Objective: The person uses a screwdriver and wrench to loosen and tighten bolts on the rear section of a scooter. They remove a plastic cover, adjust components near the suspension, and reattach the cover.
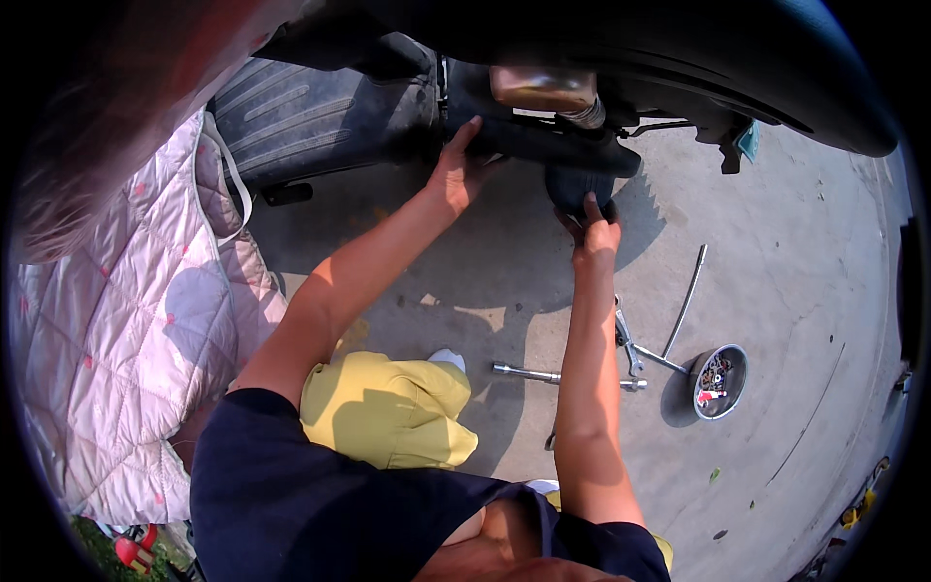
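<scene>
A scooter with a black ribbed footboard (301,112) stands ahead of me. My left hand (460,175) is closed on the lower edge of a black plastic panel (533,141) beside the footboard. Its thumb lies on top, and its fingers go out of sight beneath. Farther right, my right hand (593,233) grips a dark rounded part (579,184) below the panel's right end, thumb in front. Whether that part is a fender or a tyre I cannot tell. Just above the panel sits a shiny, brownish box-like part (545,87) with a ribbed neck.
On the concrete at right lie a wrench (623,330), an angled socket wrench (686,301) and a chrome bar (524,372) partly behind my right forearm. A metal bowl (741,388) holds small hardware. A pink quilted cover (116,339) hangs at left. The scooter's dark bodywork (679,48) overhangs above.
</scene>
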Motion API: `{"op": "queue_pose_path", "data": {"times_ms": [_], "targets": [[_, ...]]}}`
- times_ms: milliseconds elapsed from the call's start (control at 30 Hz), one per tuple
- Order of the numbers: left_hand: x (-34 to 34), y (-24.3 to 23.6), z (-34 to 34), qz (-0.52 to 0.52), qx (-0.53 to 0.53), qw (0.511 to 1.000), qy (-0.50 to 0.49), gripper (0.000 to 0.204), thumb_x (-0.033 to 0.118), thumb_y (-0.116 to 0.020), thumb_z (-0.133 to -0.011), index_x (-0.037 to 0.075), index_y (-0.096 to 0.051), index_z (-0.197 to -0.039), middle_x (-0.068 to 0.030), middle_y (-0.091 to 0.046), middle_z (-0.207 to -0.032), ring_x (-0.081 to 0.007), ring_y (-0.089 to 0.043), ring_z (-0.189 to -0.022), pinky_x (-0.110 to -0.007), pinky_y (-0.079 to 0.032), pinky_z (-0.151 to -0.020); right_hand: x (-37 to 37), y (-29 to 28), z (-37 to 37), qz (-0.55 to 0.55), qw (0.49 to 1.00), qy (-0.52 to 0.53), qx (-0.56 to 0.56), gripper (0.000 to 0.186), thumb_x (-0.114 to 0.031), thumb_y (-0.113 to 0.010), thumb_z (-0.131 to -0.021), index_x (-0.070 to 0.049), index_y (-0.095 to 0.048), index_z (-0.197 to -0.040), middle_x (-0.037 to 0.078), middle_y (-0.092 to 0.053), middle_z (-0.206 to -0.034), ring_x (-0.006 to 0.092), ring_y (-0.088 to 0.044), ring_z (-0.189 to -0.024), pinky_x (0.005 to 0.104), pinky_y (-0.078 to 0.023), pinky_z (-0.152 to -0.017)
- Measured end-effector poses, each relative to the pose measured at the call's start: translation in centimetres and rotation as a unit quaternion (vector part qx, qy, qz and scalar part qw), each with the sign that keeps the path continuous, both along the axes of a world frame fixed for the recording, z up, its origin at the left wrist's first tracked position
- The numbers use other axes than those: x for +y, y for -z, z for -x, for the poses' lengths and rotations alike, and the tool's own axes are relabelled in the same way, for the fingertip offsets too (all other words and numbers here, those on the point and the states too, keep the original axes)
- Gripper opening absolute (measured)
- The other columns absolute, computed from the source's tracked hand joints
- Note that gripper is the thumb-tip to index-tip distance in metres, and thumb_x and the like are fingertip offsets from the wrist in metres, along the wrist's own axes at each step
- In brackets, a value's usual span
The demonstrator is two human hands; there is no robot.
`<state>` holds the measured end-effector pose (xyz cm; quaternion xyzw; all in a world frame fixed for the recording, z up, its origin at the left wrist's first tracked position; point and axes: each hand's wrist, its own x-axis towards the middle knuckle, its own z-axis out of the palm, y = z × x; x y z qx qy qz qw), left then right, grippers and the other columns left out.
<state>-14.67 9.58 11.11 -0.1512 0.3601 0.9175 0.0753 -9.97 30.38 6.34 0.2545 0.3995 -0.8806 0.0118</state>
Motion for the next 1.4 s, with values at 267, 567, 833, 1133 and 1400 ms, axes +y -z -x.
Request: {"op": "queue_pose_path", "data": {"times_ms": [267, 567, 833, 1133, 1400], "targets": [[0.3, 1.4, 0.4, -0.029, 0.029, 0.999, -0.009, 0.063, 0.029, -0.07, -0.083, 0.004, -0.04, -0.132, -0.0107, -0.047, -0.132, -0.0265, -0.043, -0.125, -0.05, -0.032, -0.107, 0.7, 0.8, 0.0, 0.006, 1.0, -0.02, 0.023, 0.053, -0.009, -0.06, -0.089, 0.007, -0.033, -0.132, 0.021, -0.052, -0.12, 0.0348, -0.061, -0.101, 0.048, -0.059, -0.078], [-1.8, 0.8, 0.7, 0.048, 0.035, 0.996, 0.068, 0.072, 0.034, -0.075, -0.078, 0.006, -0.039, -0.134, -0.0134, -0.045, -0.134, -0.0295, -0.039, -0.128, -0.054, -0.031, -0.108, 0.7, 1.2, -0.1, 0.006, 1.0, -0.007, 0.03, 0.053, -0.007, -0.06, -0.089, 0.005, -0.034, -0.133, 0.02, -0.052, -0.121, 0.0347, -0.06, -0.102, 0.048, -0.059, -0.079], [-2.6, 2.0, -1.1, -0.02, -0.001, 1.0, 0.014, 0.094, 0.055, -0.074, -0.067, 0.005, -0.037, -0.137, -0.0105, -0.042, -0.138, -0.0286, -0.033, -0.132, -0.05, -0.022, -0.114, 0.9, 0.9, 0.1, 0.009, 0.999, -0.025, 0.024, 0.05, -0.007, -0.059, -0.09, 0.004, -0.035, -0.131, 0.02, -0.052, -0.121, 0.0342, -0.06, -0.102, 0.048, -0.059, -0.079], [-0.5, 0.9, 1.2, -0.012, -0.001, 1.0, 0.001, 0.062, 0.026, -0.077, -0.077, 0.006, -0.046, -0.127, -0.0104, -0.05, -0.129, -0.0276, -0.044, -0.122, -0.043, -0.033, -0.11, 0.9, 0.5, -0.2, 0.022, 0.999, -0.02, 0.028, 0.053, -0.007, -0.059, -0.089, 0.004, -0.032, -0.133, 0.02, -0.053, -0.12, 0.0336, -0.06, -0.103, 0.0456, -0.06, -0.075], [-0.1, 2.3, 0.9, -0.045, -0.035, 0.998, -0.019, 0.059, 0.024, -0.08, -0.075, 0.006, -0.05, -0.123, -0.0085, -0.053, -0.123, -0.0241, -0.047, -0.119, -0.043, -0.037, -0.106, 0.4, 0.8, 0.5, -0.041, 0.999, 0.006, 0.006, 0.057, -0.009, -0.062, -0.088, 0.002, -0.032, -0.136, 0.019, -0.05, -0.125, 0.0334, -0.059, -0.104, 0.0439, -0.06, -0.076]]}}
